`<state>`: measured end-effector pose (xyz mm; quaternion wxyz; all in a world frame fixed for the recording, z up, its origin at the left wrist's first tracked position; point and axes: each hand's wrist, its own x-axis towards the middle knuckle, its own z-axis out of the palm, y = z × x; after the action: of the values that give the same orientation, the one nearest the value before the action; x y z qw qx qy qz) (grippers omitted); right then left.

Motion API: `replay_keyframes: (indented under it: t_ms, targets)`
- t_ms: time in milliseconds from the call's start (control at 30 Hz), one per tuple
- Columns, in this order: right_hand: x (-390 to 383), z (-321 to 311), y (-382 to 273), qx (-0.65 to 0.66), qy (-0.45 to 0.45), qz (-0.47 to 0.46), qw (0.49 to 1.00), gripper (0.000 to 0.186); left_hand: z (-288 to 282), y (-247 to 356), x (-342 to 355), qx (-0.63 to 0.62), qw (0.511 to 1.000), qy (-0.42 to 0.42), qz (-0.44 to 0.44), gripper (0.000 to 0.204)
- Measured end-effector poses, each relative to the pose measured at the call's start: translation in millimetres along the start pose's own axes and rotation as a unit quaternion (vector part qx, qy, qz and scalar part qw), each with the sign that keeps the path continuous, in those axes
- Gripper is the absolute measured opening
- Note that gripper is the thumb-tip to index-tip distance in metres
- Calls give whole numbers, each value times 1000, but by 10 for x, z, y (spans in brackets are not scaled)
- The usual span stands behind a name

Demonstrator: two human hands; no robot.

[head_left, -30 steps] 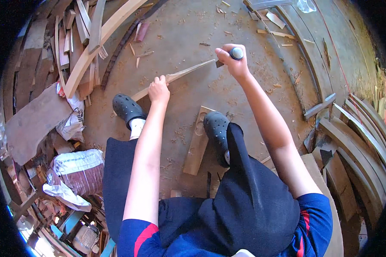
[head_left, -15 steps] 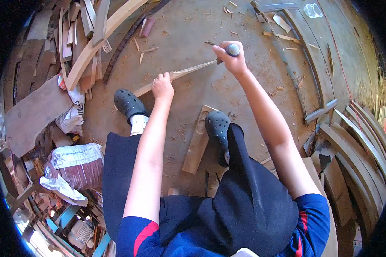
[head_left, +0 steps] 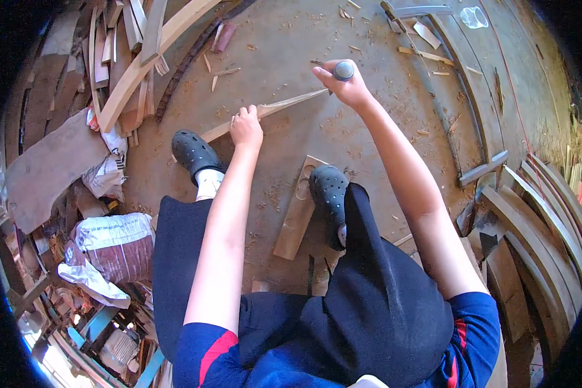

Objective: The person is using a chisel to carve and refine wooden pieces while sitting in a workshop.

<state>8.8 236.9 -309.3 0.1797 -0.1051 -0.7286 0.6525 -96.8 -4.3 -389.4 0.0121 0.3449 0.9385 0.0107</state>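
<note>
at the far left, a slumped sack (head_left: pixel 119 255), white above and brown below, lies among scraps, with a curved beam (head_left: pixel 136 81) reaching across the pile above it. next comes the left shoe (head_left: pixel 195 156), a dark clog with holes, and the strip of wood (head_left: pixel 294 102) runs on a slant from beside its toe, through the left hand, to the right hand; whether the foot pins that lower end, i cannot tell. the left hand (head_left: pixel 246 126) is clamped around the strip, knuckles up, just where the thicker part starts to thin. the strip looks light, dry and stiff, not slippery, though its narrow right end is probably springy and apt to split along the grain. the sound place to hold it seems to be the thicker stretch, about where the left hand sits, with fingers kept off the taper and any splinters. a flat board (head_left: pixel 295 220) with round recesses lies on the floor between the shoes, just beside the right shoe (head_left: pixel 330 191). farther right, the right hand (head_left: pixel 354 88) is closed round the handle of a tool (head_left: pixel 344 70), its rounded cap facing up; only a dark sliver of blade shows, near the strip's tip. the tool is likely the heavier piece, best gripped on its handle. at the right edge, curved timbers (head_left: pixel 540 242) lie side by side.
</note>
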Motion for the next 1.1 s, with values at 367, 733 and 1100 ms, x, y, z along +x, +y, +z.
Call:
replay_keyframes:
  t_ms: [367,733,1100]
  targets:
    - [-23,-34,82,-53,2,39,998,35,-145,69,-219,-88,996,9,-17,38]
    - [-143,-188,138,89,32,70,993,30,-321,806,-2422,-82,971,-220,-46,101]
    - [-141,-44,36,-32,24,30,999,31,-208,664,-2473,-162,950,-215,-157,80]
